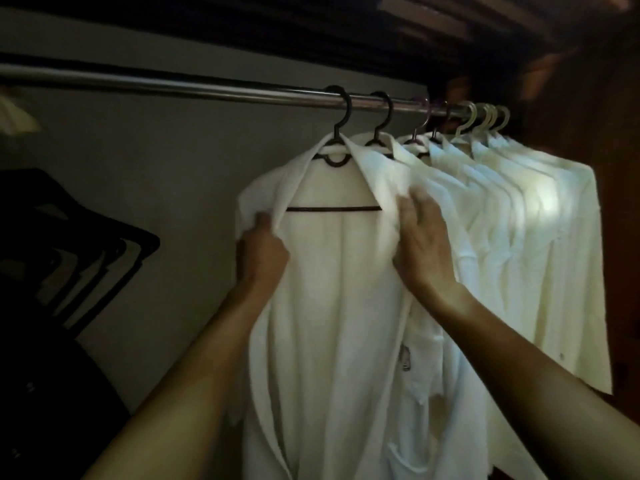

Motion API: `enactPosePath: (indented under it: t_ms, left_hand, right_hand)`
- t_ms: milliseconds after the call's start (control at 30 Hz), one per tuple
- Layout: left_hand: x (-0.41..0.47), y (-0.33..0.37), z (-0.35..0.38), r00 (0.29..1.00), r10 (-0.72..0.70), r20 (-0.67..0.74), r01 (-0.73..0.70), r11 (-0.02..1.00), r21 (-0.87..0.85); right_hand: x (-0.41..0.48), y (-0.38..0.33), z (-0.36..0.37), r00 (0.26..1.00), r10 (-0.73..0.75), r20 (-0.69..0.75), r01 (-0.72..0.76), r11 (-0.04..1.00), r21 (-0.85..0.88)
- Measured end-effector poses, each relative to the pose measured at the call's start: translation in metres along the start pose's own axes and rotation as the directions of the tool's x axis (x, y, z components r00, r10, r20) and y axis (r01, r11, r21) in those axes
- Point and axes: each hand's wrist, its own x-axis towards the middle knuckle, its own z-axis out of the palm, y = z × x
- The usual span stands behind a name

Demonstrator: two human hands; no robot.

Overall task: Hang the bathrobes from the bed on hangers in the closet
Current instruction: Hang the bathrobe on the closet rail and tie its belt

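Observation:
A white bathrobe (332,306) hangs open-fronted on a dark hanger (337,157) hooked over the metal closet rod (207,90). My left hand (261,251) grips the robe's left lapel just below the shoulder. My right hand (420,237) holds the right lapel, fingers spread over the cloth near the hanger's end. To the right, several more white bathrobes (519,220) hang packed together on dark and pale hangers.
A stack of empty dark hangers (86,258) sits at the left, low in the closet. The grey back wall (156,168) lies behind the rod. A wooden side panel (616,168) bounds the right, and dark slats run overhead.

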Motion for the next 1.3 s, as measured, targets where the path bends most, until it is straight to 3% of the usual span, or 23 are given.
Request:
enactPosePath:
  t_ms: [100, 200, 267, 500, 633, 700, 767, 800, 900, 1000, 1100, 1167, 1200, 1233, 1300]
  left_hand:
    - [-0.03, 0.05, 0.015, 0.99, -0.026, 0.142, 0.054, 0.978, -0.199]
    - [-0.045, 0.089, 0.016, 0.989, 0.112, 0.094, -0.071, 0.929, -0.362]
    - [-0.056, 0.079, 0.019, 0.984, 0.136, 0.114, -0.076, 0.903, -0.422]
    - [-0.144, -0.03, 0.083, 0.919, 0.02, 0.393, 0.109, 0.947, -0.302]
    - [-0.175, -0.051, 0.085, 0.876, -0.122, 0.466, 0.269, 0.926, -0.263]
    - [-0.184, -0.057, 0.084, 0.79, -0.136, 0.598, 0.435, 0.812, -0.389]
    - [-0.2, -0.063, 0.083, 0.69, -0.11, 0.716, 0.647, 0.538, -0.541]
    - [-0.209, -0.07, 0.086, 0.671, -0.102, 0.735, 0.684, 0.468, -0.56]
    - [-0.236, -0.097, 0.102, 0.646, -0.157, 0.748, 0.655, 0.618, -0.436]
    - [-0.243, -0.122, 0.123, 0.661, -0.245, 0.709, 0.546, 0.805, -0.231]
    - [-0.234, -0.147, 0.146, 0.609, -0.264, 0.748, 0.532, 0.835, -0.138]
    - [-0.223, -0.128, 0.127, 0.568, -0.184, 0.802, 0.484, 0.863, -0.144]
    - [-0.217, -0.113, 0.113, 0.581, -0.155, 0.799, 0.454, 0.876, -0.16]
    - [-0.208, -0.106, 0.107, 0.62, -0.139, 0.772, 0.445, 0.873, -0.201]
    - [-0.182, -0.086, 0.089, 0.738, -0.128, 0.663, 0.438, 0.838, -0.325]
  right_hand:
    - [-0.02, -0.028, 0.004, 0.987, 0.125, 0.102, -0.126, 0.992, 0.006]
    - [-0.023, -0.062, -0.004, 0.977, 0.157, 0.144, -0.177, 0.974, 0.142]
    - [-0.04, -0.066, -0.012, 0.978, 0.168, 0.126, -0.19, 0.961, 0.199]
    - [-0.181, -0.033, -0.007, 0.918, 0.219, 0.33, -0.274, 0.953, 0.132]
    - [-0.213, -0.025, -0.014, 0.941, 0.221, 0.256, -0.24, 0.97, 0.045]
    - [-0.233, -0.027, -0.021, 0.942, 0.242, 0.234, -0.249, 0.969, 0.0]
    - [-0.263, -0.035, -0.026, 0.91, 0.309, 0.277, -0.357, 0.924, 0.141]
    - [-0.282, -0.043, -0.028, 0.886, 0.33, 0.325, -0.414, 0.88, 0.234]
    - [-0.333, -0.054, -0.025, 0.814, 0.313, 0.49, -0.494, 0.816, 0.3]
    - [-0.34, -0.031, -0.014, 0.732, 0.446, 0.515, -0.609, 0.768, 0.2]
    - [-0.325, -0.016, -0.011, 0.677, 0.505, 0.535, -0.653, 0.747, 0.121]
    - [-0.314, -0.025, -0.012, 0.701, 0.352, 0.62, -0.557, 0.813, 0.168]
    - [-0.308, -0.031, -0.014, 0.697, 0.226, 0.681, -0.48, 0.852, 0.208]
    - [-0.299, -0.035, -0.015, 0.682, 0.11, 0.723, -0.408, 0.878, 0.252]
    - [-0.269, -0.037, -0.019, 0.717, 0.035, 0.696, -0.351, 0.881, 0.318]
